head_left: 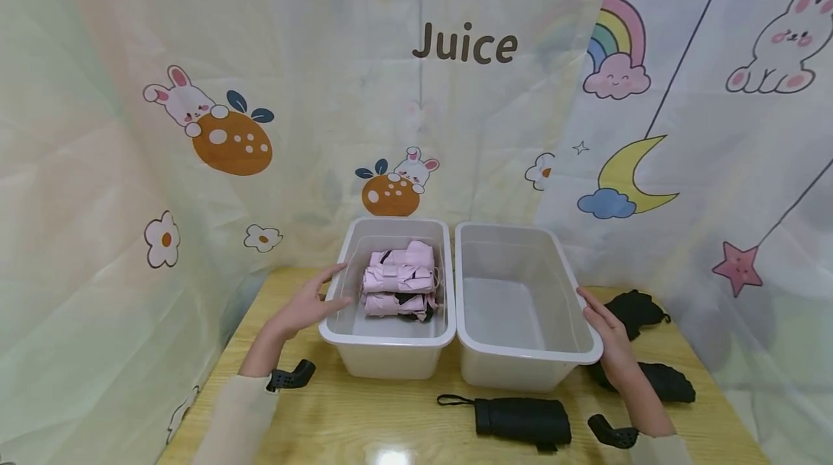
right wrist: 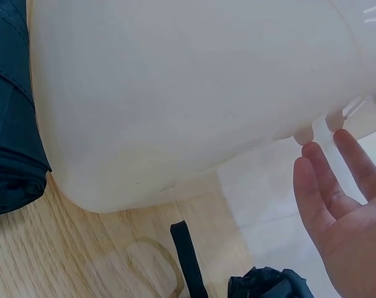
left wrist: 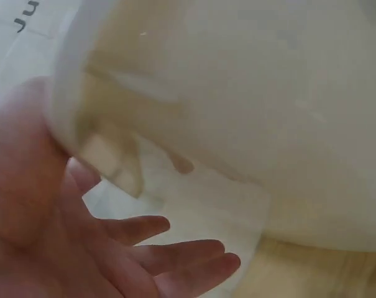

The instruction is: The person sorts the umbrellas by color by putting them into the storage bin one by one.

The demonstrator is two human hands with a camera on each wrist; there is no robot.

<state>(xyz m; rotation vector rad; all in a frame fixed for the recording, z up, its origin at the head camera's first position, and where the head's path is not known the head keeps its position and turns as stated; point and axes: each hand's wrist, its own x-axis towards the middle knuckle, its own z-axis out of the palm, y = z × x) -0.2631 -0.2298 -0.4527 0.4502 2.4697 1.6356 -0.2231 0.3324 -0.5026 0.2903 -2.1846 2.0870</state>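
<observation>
My left hand (head_left: pixel 307 306) is at the left rim of a white plastic bin (head_left: pixel 390 360), thumb and fingers spread and relaxed. Inside that bin lie several rolled pink umbrellas (head_left: pixel 398 278), stacked one behind another. A second white bin (head_left: pixel 507 371) stands beside it, with bare walls and floor showing inside. Along this bin's right side is my right hand (head_left: pixel 608 335), its fingers extended. Seen from the right wrist, the fingertips (right wrist: pixel 306 152) meet the outer wall of the bin. Neither hand grips anything.
A folded black umbrella (head_left: pixel 523 421) with a wrist loop lies in front of the right bin. Two more black umbrellas, one nearer (head_left: pixel 664 382) and one farther back (head_left: pixel 631 313), lie to its right. A printed curtain (head_left: pixel 312 125) hangs behind the wooden table (head_left: pixel 351 421).
</observation>
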